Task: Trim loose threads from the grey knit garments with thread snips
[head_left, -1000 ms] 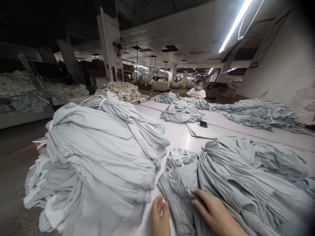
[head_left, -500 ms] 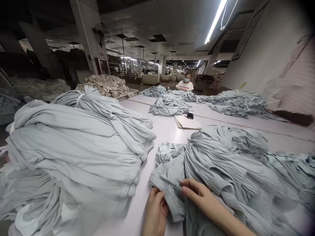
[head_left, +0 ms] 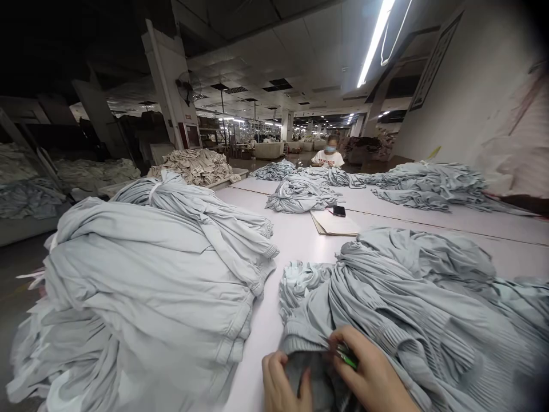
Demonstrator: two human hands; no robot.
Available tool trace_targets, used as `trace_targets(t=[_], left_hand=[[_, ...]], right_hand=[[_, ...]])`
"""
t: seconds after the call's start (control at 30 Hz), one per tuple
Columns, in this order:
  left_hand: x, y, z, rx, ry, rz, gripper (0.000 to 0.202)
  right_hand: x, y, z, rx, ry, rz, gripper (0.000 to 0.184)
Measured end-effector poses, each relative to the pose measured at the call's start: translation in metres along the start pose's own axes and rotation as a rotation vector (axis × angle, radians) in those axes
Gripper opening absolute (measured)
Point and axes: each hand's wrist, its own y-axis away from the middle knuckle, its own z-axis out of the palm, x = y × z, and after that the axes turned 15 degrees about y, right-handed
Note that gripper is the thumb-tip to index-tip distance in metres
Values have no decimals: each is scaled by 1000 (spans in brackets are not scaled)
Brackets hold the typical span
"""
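While the right hand [head_left: 369, 364] grips a green tool [head_left: 348, 360] at five o'clock, the left hand [head_left: 282, 393], grip unclear, seemingly spreads the hem [head_left: 305, 343]; next probably needs steadiness.

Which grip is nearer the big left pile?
Left. The left grip is just right of the pile, across a strip of bare table; the right grip is farther right, at the ribbed band, holding a green tool.

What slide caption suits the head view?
Left hand and right hand, the latter gripping a green tool, at a ribbed grey garment.
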Motion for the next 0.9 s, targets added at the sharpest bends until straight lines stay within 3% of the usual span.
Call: trace_targets(t=[0.07, 0.17, 0.23, 0.3, 0.37, 0.43, 0.53, 0.6, 0.9], left_hand=[[-3, -10, -3, 25, 20, 114, 15], [4, -21, -10, -110, 145, 88, 14], [10, -25, -15, -258, 286, -104, 4], [13, -26, -19, -412, 515, -444, 22], [14, -25, -20, -514, 756, -764, 37], [16, -24, -18, -547, 917, -896, 38], [20, -22, -12, -542, 1074, -880, 30], [23, -21, -8, -540, 1146, -862, 28], [28, -25, -5, -551, 1079, -854, 27]], right_hand=[[3, -1, -2, 53, 27, -8, 12], [9, -4, 0, 189, 120, 11, 6], [15, -6, 3, 282, 194, 30, 7], [18, -9, 6, 308, 237, 23, 10], [16, -9, 6, 266, 247, -14, 11], [8, -6, 1, 177, 234, -64, 11], [-5, 2, -12, -27, 165, -145, 10], [-12, 6, -19, -95, 146, -192, 16], [-17, 3, -22, -128, 241, -255, 19]])
